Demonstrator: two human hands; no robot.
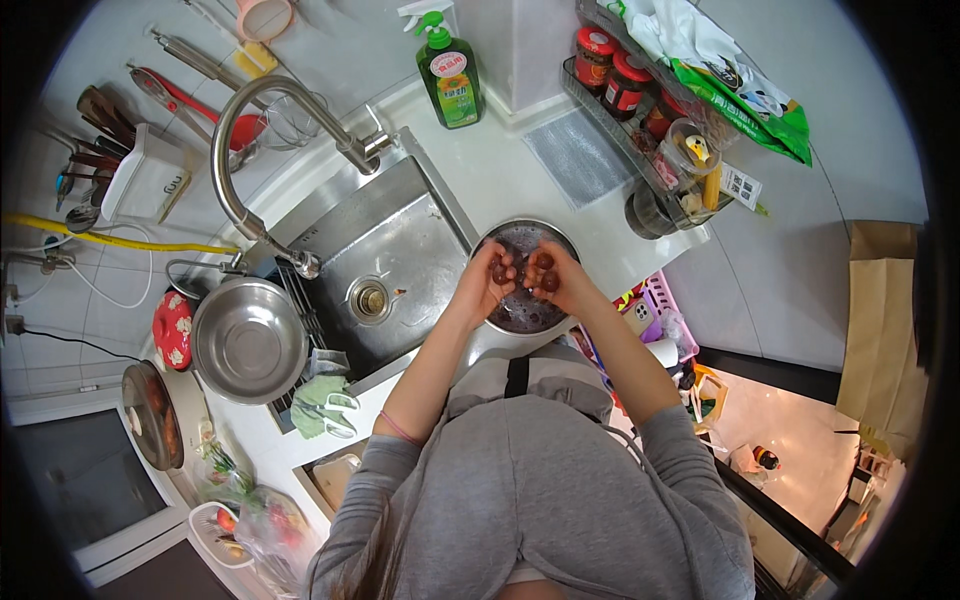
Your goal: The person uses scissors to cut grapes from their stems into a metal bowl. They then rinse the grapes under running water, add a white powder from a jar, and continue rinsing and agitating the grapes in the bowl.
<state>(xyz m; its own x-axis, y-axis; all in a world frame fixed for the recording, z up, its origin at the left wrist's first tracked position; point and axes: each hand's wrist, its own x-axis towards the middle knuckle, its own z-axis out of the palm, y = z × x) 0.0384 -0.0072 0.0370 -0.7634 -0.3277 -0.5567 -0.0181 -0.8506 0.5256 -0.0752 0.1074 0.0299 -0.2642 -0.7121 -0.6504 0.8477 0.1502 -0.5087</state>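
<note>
A round metal bowl (538, 326) stands on the counter to the right of the sink, with water and more dark round fruits in it. Over its left half, my left hand (482, 288) is curled around dark red round fruits (500, 272) that look like large grapes. My right hand (566, 278) faces it above the bowl's right half, its fingers cupped around similar fruits (547, 281). Both hands stay low over the water, a small gap between them. The exact kind of fruit is too small to tell.
Left of the bowl lies a steel sink (415, 262) under a curved faucet (222, 165). An empty-looking metal basin (250, 340) sits farther left, near green-handled cloth and scissors (325, 407). Behind are a green spray bottle (450, 85) and a rack of jars (615, 110).
</note>
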